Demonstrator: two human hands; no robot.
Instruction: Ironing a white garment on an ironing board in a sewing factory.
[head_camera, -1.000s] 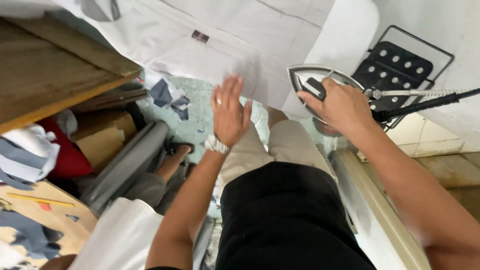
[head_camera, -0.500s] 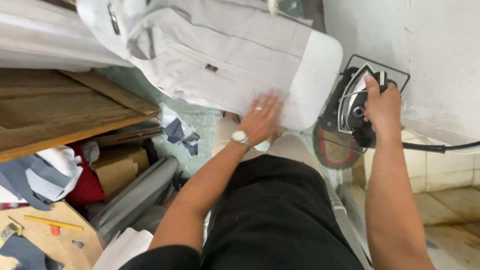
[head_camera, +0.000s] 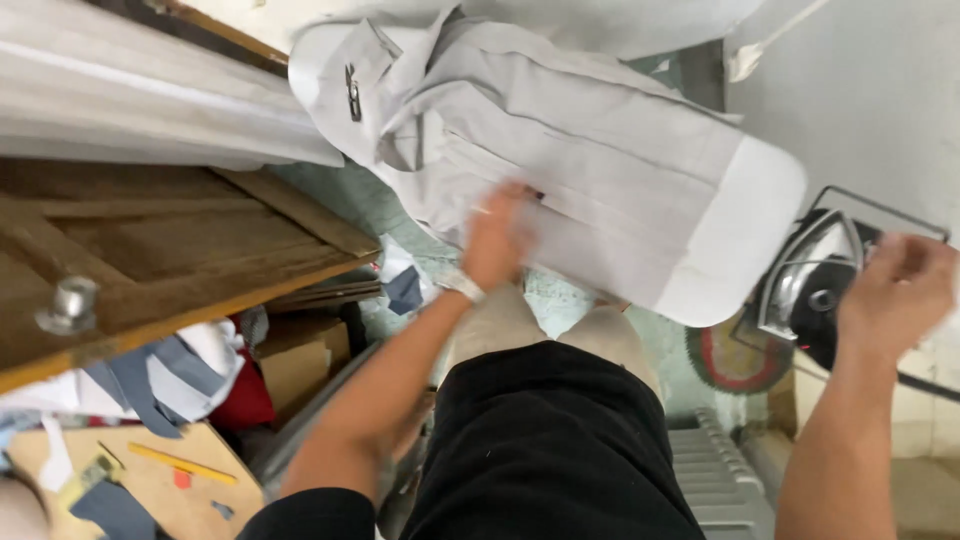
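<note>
A light grey shirt lies spread over a white padded ironing board, collar to the upper left. My left hand, with a watch on its wrist, rests flat on the shirt's front near the board's near edge. The hand is blurred. A silver and black iron sits on a black wire rest at the board's right end. My right hand is at the iron's black handle with its fingers curled. Blur hides whether it grips the handle.
A wooden door with a metal knob stands at left. Below it are a cardboard box, blue and white fabric scraps and a yellow ruler. A round rug and a white ribbed panel lie near my legs.
My view has shifted, so the shirt and board sit lower and nearer. My left hand slid onto the shirt front. The iron now rests on its wire stand, my right hand beside it.
</note>
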